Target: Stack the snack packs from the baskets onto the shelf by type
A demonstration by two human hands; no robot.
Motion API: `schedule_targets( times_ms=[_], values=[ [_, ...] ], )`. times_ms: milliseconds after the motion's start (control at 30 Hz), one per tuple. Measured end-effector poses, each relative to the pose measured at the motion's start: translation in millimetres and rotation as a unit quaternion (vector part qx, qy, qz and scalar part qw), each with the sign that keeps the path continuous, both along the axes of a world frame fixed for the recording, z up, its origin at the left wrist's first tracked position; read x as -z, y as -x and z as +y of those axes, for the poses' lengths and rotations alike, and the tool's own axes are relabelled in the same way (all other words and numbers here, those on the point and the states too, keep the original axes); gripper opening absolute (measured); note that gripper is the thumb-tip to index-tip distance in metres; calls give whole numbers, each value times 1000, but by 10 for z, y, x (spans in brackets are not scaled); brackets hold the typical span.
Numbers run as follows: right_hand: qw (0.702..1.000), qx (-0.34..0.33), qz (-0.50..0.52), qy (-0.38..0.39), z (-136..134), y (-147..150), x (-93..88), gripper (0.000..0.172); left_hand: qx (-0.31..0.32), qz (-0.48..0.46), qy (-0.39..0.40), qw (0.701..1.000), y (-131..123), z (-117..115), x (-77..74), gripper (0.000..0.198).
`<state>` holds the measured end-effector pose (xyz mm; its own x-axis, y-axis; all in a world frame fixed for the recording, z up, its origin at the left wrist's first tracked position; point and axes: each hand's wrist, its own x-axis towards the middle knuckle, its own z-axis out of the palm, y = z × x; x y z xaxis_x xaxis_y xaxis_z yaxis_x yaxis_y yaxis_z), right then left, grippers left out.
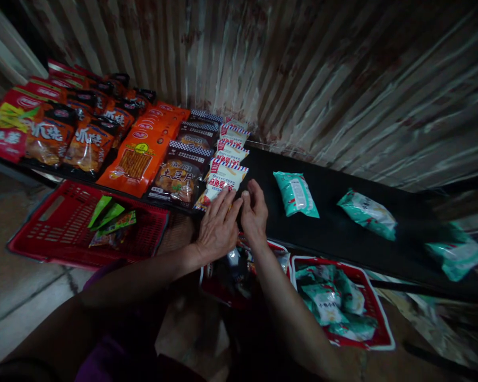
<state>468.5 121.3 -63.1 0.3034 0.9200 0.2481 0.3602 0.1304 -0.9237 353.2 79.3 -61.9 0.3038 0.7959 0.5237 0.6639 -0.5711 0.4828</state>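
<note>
My left hand [218, 229] lies with its fingers stretched out over the lower end of the front white snack bag [224, 179]. More bags of the same kind overlap behind it in a row. Close beside it, my right hand [255, 213] rests at the right of that bag, thumb apart from lightly bent fingers, and no object shows in it. Just left of the row are dark potato chip bags [182, 172]. A teal snack bag [297, 194] lies on the black bench [263, 164] to the right of my right hand.
Orange stick-snack packs [137, 159] and black-orange bags [88, 146] line the bench's left half. Two more teal bags lie farther right. Below are a red basket [43, 228] with green packets, another basket under my hands, and a basket of teal bags [325, 302]. A pleated curtain [302, 79] hangs behind.
</note>
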Motion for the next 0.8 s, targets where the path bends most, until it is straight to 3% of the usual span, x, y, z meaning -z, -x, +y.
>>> schedule_targets(
  times_ms=[233,433,633,800],
  values=[
    [993,-64,-93,-42,-532,-206,-17,40,109,-46,-49,992,-124,-220,41,49],
    [975,-100,-198,-13,-1009,-520,44,41,191,-20,-11,981,-196,-423,210,39],
    [953,-106,-271,83,-1353,-1047,332,30,250,42,157,954,-375,-518,535,42],
    [907,-91,-333,241,-1502,-1500,697,31,195,117,368,902,-717,-535,846,38]
  ],
)
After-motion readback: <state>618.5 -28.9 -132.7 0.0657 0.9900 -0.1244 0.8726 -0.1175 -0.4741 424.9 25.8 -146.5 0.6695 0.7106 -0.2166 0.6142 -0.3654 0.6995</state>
